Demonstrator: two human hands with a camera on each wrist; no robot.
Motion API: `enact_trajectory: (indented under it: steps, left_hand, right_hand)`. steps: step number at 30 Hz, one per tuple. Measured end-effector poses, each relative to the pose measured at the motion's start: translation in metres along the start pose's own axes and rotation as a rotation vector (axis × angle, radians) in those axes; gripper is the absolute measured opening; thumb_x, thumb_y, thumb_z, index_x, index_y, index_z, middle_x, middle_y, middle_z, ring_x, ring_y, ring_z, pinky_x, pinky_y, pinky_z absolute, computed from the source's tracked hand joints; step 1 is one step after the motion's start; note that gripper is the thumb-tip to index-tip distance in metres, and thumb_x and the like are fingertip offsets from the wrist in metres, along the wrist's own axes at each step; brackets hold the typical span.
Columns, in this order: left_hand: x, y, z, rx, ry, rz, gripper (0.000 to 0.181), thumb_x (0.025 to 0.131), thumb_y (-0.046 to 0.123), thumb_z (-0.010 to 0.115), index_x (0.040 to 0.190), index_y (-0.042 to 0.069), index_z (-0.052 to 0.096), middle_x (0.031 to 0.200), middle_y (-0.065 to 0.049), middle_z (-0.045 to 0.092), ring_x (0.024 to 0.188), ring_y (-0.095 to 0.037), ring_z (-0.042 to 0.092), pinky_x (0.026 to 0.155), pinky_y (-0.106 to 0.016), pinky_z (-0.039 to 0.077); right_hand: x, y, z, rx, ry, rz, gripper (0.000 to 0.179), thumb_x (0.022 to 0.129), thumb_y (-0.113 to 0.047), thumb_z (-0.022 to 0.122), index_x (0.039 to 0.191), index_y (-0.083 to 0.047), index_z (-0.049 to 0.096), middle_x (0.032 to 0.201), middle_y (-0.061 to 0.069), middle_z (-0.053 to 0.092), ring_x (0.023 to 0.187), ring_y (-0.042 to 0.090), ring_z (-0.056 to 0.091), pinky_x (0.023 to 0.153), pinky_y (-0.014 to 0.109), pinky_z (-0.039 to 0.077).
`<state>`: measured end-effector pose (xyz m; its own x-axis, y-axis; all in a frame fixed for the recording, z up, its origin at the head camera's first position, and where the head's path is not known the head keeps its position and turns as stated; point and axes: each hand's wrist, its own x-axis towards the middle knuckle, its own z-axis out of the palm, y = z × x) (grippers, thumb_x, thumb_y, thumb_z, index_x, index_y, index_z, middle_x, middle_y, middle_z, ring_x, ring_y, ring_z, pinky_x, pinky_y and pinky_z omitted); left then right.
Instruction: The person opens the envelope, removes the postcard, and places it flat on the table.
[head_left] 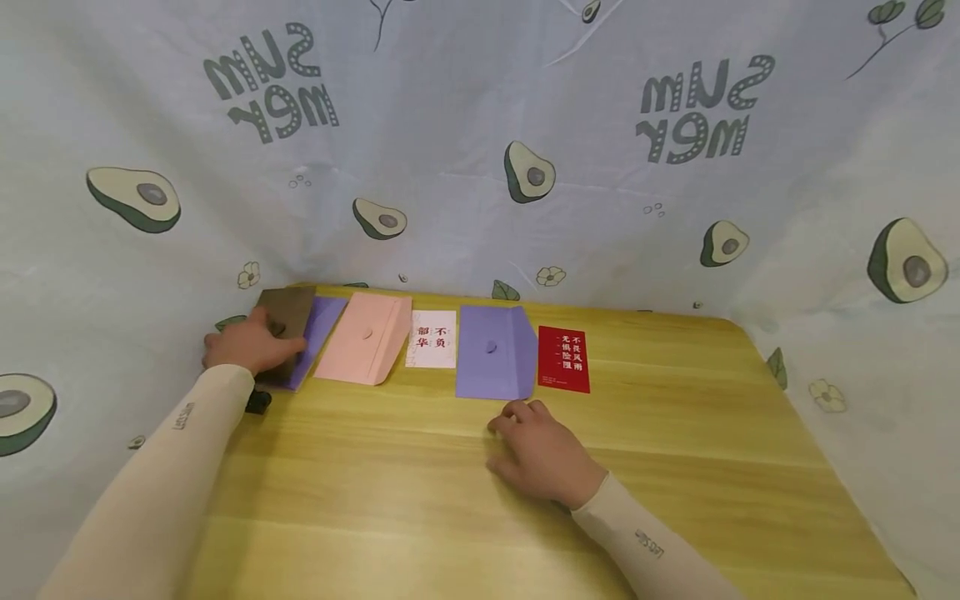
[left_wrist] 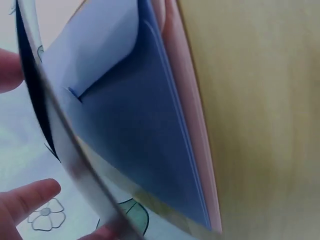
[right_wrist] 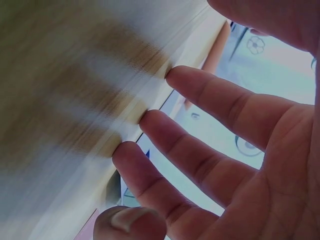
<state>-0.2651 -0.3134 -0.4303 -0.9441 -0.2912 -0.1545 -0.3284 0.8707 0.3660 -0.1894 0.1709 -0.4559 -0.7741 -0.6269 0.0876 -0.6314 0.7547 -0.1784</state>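
At the far left of the table, my left hand point(head_left: 251, 343) grips a brown envelope point(head_left: 298, 302) by its sides, over a purple envelope point(head_left: 324, 318). In the left wrist view the gripped piece is bowed and seen almost edge-on, beside a purple envelope point(left_wrist: 135, 105) with its flap tucked in and a pink one point(left_wrist: 192, 115) under it. My right hand point(head_left: 543, 454) rests in front of the middle purple envelope point(head_left: 480, 354), holding nothing. The right wrist view has its fingers point(right_wrist: 215, 100) extended, their tips touching the wooden tabletop.
Along the back edge lie a pink envelope point(head_left: 366, 337), a white card with red characters point(head_left: 431, 354) and a red card point(head_left: 564, 379). A small black object point(head_left: 258, 402) sits by my left wrist. A printed curtain point(head_left: 450, 108) hangs behind the table point(head_left: 360, 483).
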Motion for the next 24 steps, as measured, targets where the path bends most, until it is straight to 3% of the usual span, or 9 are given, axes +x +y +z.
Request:
enact_trajectory:
  steps: [6, 9, 14, 19, 24]
  left_hand:
    - [-0.013, 0.004, 0.0, 0.043, 0.032, 0.091, 0.101, 0.084, 0.071, 0.069, 0.151, 0.002, 0.037, 0.127, -0.053, 0.047, 0.106, -0.07, 0.045, 0.082, -0.075, 0.04]
    - [-0.026, 0.015, 0.007, 0.054, 0.041, 0.154, 0.097, 0.084, 0.068, 0.07, 0.151, 0.005, 0.038, 0.126, -0.053, 0.045, 0.11, -0.07, 0.043, 0.084, -0.076, 0.041]
    - [-0.056, 0.052, 0.035, 0.078, 0.073, 0.299, 0.098, 0.082, 0.063, 0.073, 0.158, 0.014, 0.037, 0.124, -0.043, 0.047, 0.108, -0.066, 0.048, 0.087, -0.072, 0.043]
    - [-0.092, 0.093, 0.063, 0.108, 0.069, 0.443, 0.105, 0.074, 0.06, 0.075, 0.164, 0.025, 0.035, 0.114, -0.027, 0.052, 0.089, -0.046, 0.052, 0.067, -0.052, 0.049]
    - [-0.126, 0.125, 0.078, 0.116, 0.014, 0.536, 0.108, 0.069, 0.057, 0.076, 0.165, 0.031, 0.034, 0.113, -0.019, 0.052, 0.083, -0.035, 0.05, 0.055, -0.04, 0.046]
  right_hand:
    - [0.0, 0.0, -0.002, 0.004, 0.005, -0.015, 0.042, 0.088, -0.043, 0.082, 0.119, -0.015, 0.076, 0.114, 0.002, 0.062, 0.106, 0.025, 0.055, 0.088, 0.04, 0.055]
    - [-0.001, -0.001, -0.004, -0.002, 0.0, -0.024, 0.042, 0.089, -0.043, 0.081, 0.12, -0.014, 0.076, 0.114, 0.002, 0.062, 0.105, 0.025, 0.055, 0.088, 0.04, 0.054]
    - [-0.003, 0.0, -0.008, -0.026, 0.007, -0.03, 0.044, 0.089, -0.043, 0.08, 0.121, -0.013, 0.075, 0.114, 0.003, 0.065, 0.104, 0.025, 0.057, 0.088, 0.04, 0.054]
    - [-0.003, 0.0, -0.008, -0.01, 0.07, -0.054, 0.056, 0.091, -0.043, 0.079, 0.133, -0.009, 0.068, 0.126, 0.005, 0.067, 0.113, 0.026, 0.063, 0.096, 0.042, 0.054]
    - [0.0, -0.004, -0.007, 0.064, 0.202, -0.07, 0.066, 0.094, -0.043, 0.078, 0.146, -0.007, 0.057, 0.131, 0.006, 0.067, 0.118, 0.024, 0.065, 0.099, 0.043, 0.054]
